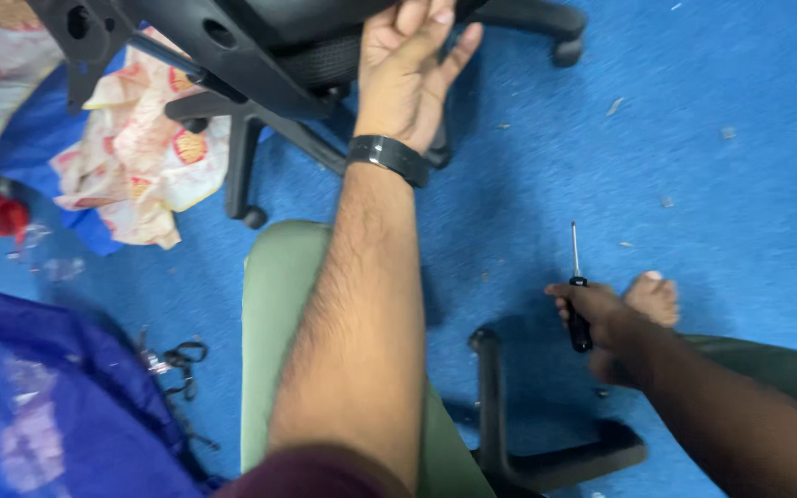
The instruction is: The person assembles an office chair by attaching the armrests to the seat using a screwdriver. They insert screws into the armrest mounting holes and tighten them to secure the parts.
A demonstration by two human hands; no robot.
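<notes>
The floor was covered in blue carpet (pixel 740 184), flecked here and there with small pale scraps and bits of debris. A black office chair (pixel 260 46) lay tipped near the top of the view, its star base arms and casters spread over the carpet, and another black base arm with a caster (pixel 500 406) lay lower down. To the left sat a crumpled cloth printed in cream and red (pixel 140 157), a blue plastic sheet (pixel 48 406) at the lower corner, and a small tangle of black straps (pixel 177 360) beside it. The left hand (pixel 412 65), with a black band (pixel 389 157) on its wrist, reached up to the chair's underside; its fingers were curled against the black plastic, though whether they truly clasped a part was hidden by the frame's top edge. The right hand (pixel 597 318) was wrapped closed around the black handle of a screwdriver (pixel 577 286), whose thin metal shaft pointed away over the carpet, just beside a bare foot (pixel 654 297). A green-trousered knee (pixel 279 304) filled the middle, partly covered by the left forearm. The chair's seat was cut off.
</notes>
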